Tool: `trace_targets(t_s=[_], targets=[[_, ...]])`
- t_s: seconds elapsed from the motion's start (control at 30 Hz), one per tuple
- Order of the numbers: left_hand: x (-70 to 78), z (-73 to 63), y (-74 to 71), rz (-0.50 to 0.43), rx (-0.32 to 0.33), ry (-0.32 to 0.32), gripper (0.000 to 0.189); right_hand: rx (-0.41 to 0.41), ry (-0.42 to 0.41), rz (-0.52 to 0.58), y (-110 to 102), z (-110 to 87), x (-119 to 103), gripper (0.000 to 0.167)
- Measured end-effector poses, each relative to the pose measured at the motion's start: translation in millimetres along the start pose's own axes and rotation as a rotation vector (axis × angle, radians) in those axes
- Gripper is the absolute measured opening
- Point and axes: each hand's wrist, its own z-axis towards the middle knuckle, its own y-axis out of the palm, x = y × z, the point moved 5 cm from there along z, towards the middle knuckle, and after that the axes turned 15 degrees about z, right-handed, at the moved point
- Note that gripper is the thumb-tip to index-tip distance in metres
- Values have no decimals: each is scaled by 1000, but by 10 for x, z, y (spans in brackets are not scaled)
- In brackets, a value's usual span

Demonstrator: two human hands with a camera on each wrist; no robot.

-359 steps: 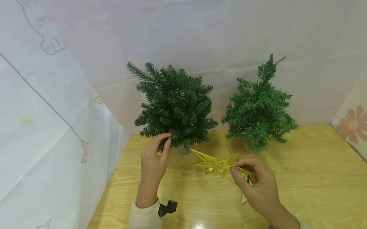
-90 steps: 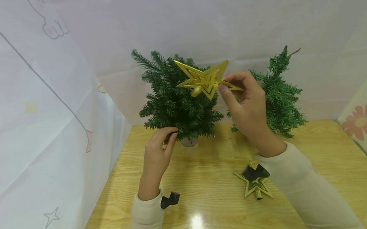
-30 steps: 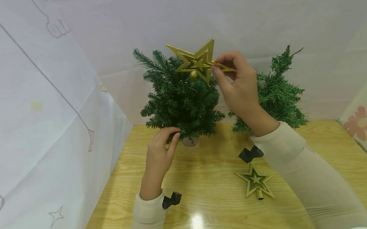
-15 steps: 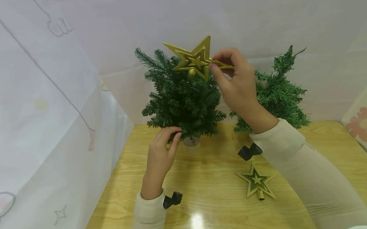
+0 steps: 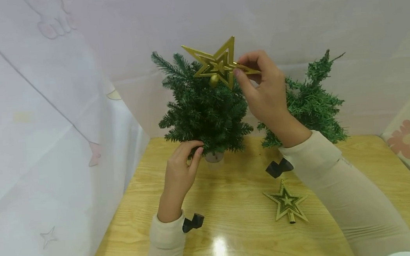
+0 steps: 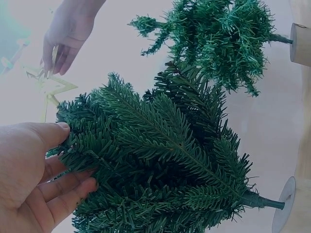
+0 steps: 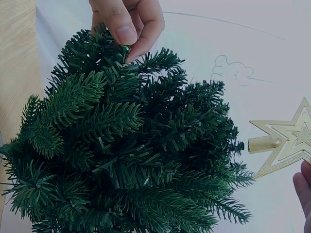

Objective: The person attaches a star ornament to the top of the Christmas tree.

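My right hand point(image 5: 267, 87) pinches one point of a gold star tree topper point(image 5: 218, 64), held up over the upper part of the left Christmas tree point(image 5: 204, 108). In the right wrist view the topper's hollow tube point(image 7: 265, 143) points towards the tree, apart from the lower branches. Low on the same tree's left side, my left hand point(image 5: 180, 166) pinches a branch tip between thumb and fingers; the right wrist view shows this pinch near the tree's edge. The tree's trunk stands in a pale round base point(image 5: 214, 157).
A second gold star topper point(image 5: 286, 201) lies on the wooden table point(image 5: 239, 235), tube towards me. A smaller, brighter green tree point(image 5: 316, 101) stands at the right, partly behind my right arm. Printed cloth point(image 5: 290, 17) hangs behind and on both sides.
My right hand has lifted the star from low over the table to the left tree's top, moving slightly up and left lately. My left hand keeps its hold on the branch.
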Motion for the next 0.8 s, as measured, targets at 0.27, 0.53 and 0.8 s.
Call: trace_targets(t_s=[0.27,0.53,0.8], targets=[[-7,-2,-2,5,6,-1,21,-12,-8,14,20,-1,18,17],[-3,-6,-5,3,-2,-6,22,-15,-12,4,30,-4,31,17],[-2,0,13,9,-3,-1,22,-2,-9,-7,40,-7,49,15]])
